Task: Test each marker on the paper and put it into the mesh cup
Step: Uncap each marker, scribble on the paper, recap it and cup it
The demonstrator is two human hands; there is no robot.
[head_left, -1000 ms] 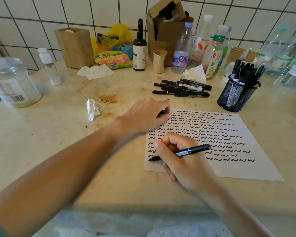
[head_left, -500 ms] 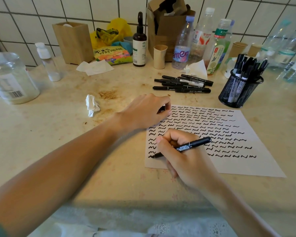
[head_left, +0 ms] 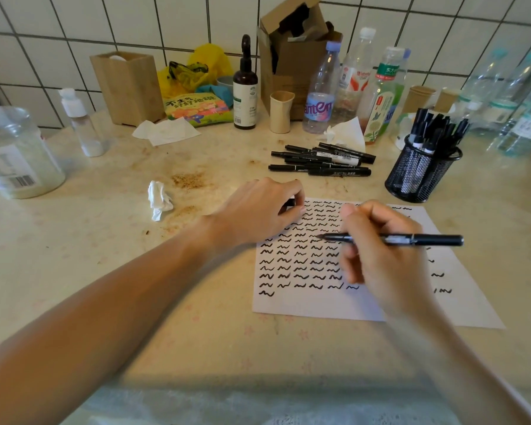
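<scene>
Right hand [head_left: 387, 256]: fingers pinching black marker [head_left: 411, 239], uncapped, lying level, tip pointing left above squiggle rows
Left hand [head_left: 258, 210]: fingers curled round small black item, likely marker cap [head_left: 289, 202], hand resting at paper's upper left corner
Paper [head_left: 304, 305]: white sheet on tabletop [head_left: 105, 256], rows of black squiggles
Loose markers [head_left: 322, 159]: black pile on tabletop beyond paper
Mesh cup [head_left: 420, 173]: black, right of pile, holding upright markers
Crumpled tissue [head_left: 158, 200]: left of left hand
</scene>
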